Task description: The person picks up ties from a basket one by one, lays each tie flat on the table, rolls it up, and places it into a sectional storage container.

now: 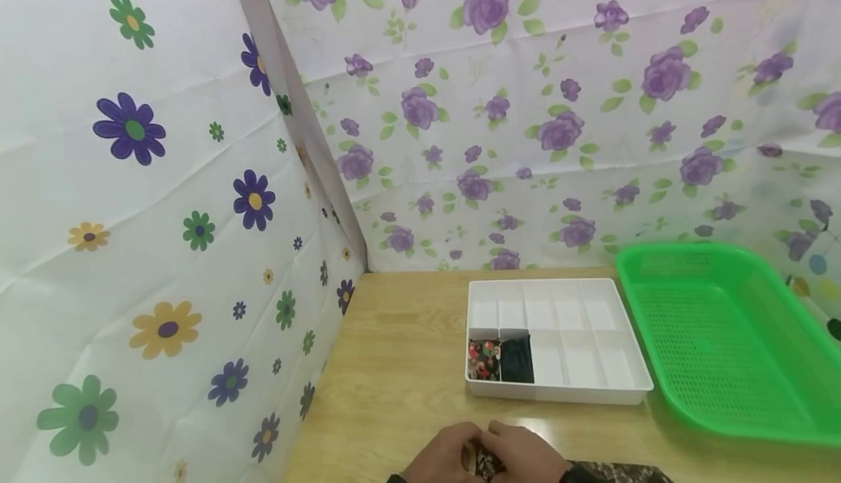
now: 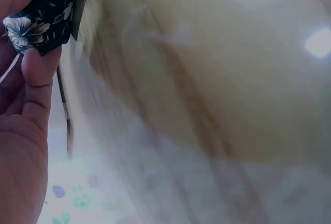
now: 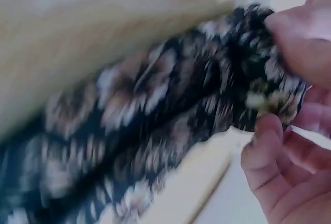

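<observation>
A long strip of dark cloth (image 1: pixel 620 471) with a floral print lies along the front of the table. Both hands meet at its left end, near the bottom of the head view. My left hand (image 1: pixel 442 455) pinches a bunched piece of it between thumb and fingers; the left wrist view shows white flowers on that piece of cloth (image 2: pixel 41 22). With thumb and fingers my right hand (image 1: pixel 528 457) grips the same end. The strip (image 3: pixel 134 89) trails away from it in the right wrist view, a dark crease along its length.
Beyond the hands stands a white divided tray (image 1: pixel 558 394). Its two front-left compartments hold a folded red-and-black patterned cloth (image 1: pixel 484 360) and a folded dark cloth (image 1: pixel 517 359). A green plastic basket (image 1: pixel 703 344) sits at the right. Flowered sheets (image 1: pixel 525 198) hang behind and at left.
</observation>
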The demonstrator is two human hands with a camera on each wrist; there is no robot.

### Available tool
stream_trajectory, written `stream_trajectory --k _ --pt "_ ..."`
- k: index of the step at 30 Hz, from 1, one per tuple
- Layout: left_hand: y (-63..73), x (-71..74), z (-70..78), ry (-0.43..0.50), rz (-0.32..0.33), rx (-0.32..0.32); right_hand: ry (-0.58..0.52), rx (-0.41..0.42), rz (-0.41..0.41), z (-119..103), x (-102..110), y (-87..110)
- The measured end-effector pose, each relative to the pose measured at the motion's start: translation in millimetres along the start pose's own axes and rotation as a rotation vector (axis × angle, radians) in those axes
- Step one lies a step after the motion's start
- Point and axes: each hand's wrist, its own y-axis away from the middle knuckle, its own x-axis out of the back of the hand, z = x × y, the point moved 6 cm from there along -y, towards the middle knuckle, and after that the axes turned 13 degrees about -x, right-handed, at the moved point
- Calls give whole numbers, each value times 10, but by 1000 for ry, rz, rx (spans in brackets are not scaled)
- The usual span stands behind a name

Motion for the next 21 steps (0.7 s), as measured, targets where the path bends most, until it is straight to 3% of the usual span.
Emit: stream_trajectory --k 3,7,10,16,18,21 --pt "34 -39 -50 23 18 34 -97 -33 -13 54 -38 -16" --pt "51 -65 -51 42 66 64 -203 -29 59 147 -57 -13" --pt "20 -31 12 -25 72 62 -146 -35 79 123 -43 -6" --pt "-37 7 92 -211 -12 52 -51 -54 -12 -3 11 -32" --pt "-46 -6 89 -181 -16 65 -86 -70 -36 8 6 -28" --pt "-26 -46 45 -56 13 122 -149 -77 -14 56 -10 -11"
